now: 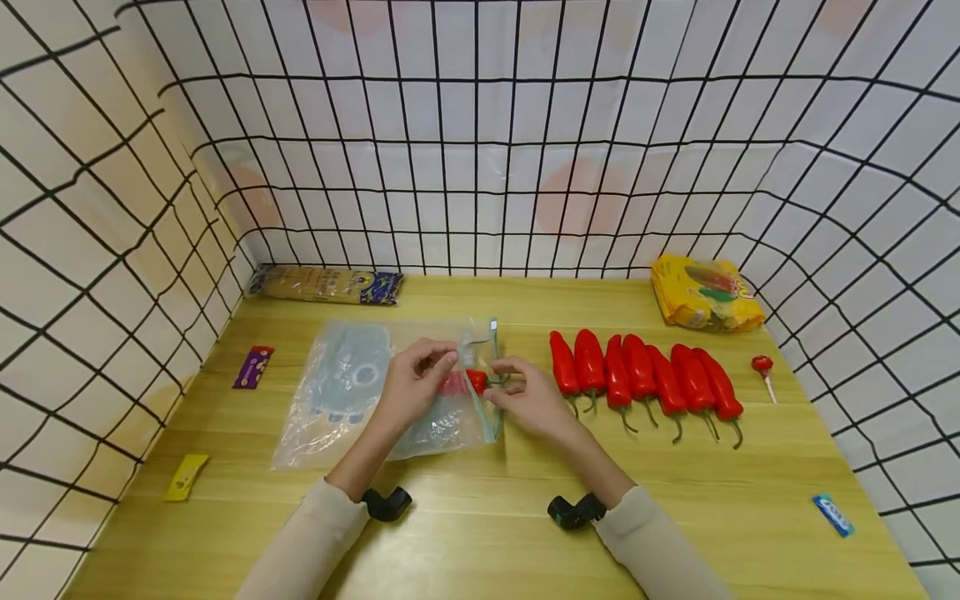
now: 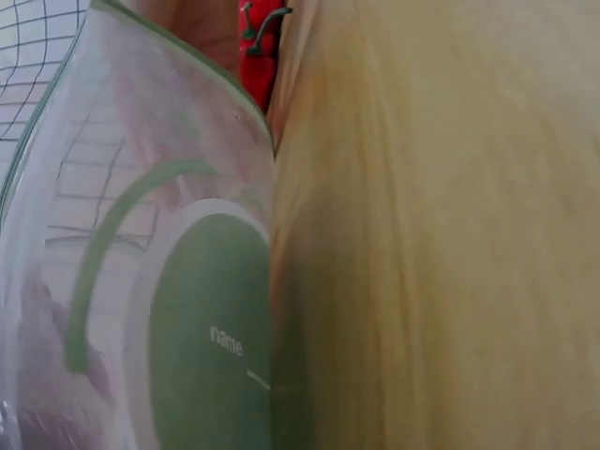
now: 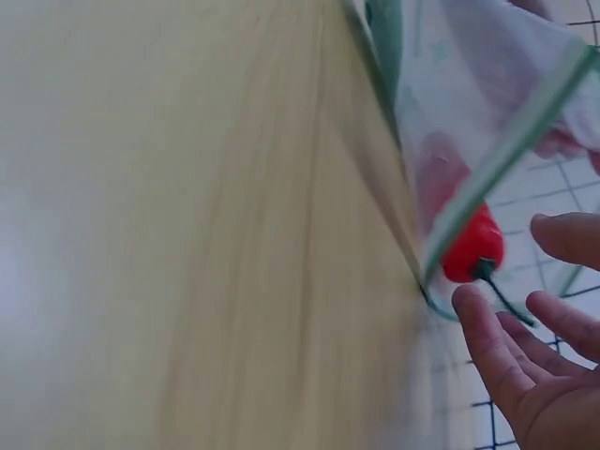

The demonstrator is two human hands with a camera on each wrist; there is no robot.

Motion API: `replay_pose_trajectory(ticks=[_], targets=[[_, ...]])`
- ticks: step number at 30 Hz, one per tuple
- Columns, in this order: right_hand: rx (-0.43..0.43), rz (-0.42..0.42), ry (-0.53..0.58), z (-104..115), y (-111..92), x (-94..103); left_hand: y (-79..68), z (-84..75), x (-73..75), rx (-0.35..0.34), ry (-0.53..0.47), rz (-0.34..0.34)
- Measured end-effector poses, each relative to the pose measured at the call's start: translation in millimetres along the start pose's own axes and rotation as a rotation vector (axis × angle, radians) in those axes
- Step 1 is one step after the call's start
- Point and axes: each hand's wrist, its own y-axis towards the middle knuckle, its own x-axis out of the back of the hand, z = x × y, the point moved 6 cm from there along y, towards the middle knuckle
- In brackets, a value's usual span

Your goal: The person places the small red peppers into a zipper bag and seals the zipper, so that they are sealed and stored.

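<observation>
A clear zip bag [image 1: 300,429] with a pale blue cartoon print lies on the table, its mouth toward the right. My left hand [image 1: 412,382] pinches the bag's upper layer near the mouth, holding it raised. Inside the opening is a red chili pepper [image 1: 476,381], its body partly behind the plastic and its green stem pointing out. Just outside the mouth, my right hand [image 1: 536,400] has its fingers spread around the stem end. In the right wrist view, the thumb and fingertips stand apart beside the pepper [image 3: 476,248], with no grip on it.
Several red chili peppers [image 1: 637,371] lie in a row to the right. A noodle pack [image 1: 322,284] and a yellow packet [image 1: 707,293] sit at the back. Small sweets [image 1: 253,367], a yellow sachet [image 1: 186,477], a lollipop [image 1: 762,365] and a blue packet [image 1: 833,515] line the sides. Black wire mesh [image 1: 480,192] surrounds the table.
</observation>
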Motion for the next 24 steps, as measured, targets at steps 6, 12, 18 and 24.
replay_pose_trajectory(ticks=[6,12,18,24], targets=[[0.015,0.014,0.08,1,-21,23.5,-5.0,-17.6,3.1,0.009,-0.052,0.003],[0.099,0.084,0.103,5,-32,25.4,-6.2,-16.0,4.1,0.013,-0.12,-0.016],[0.148,0.117,0.127,10,-29,8.8,-7.8,-6.4,2.6,0.095,-0.237,-0.043],[0.166,0.165,0.178,14,-18,-10.8,-7.2,-3.3,-0.2,0.113,-0.328,-0.027]])
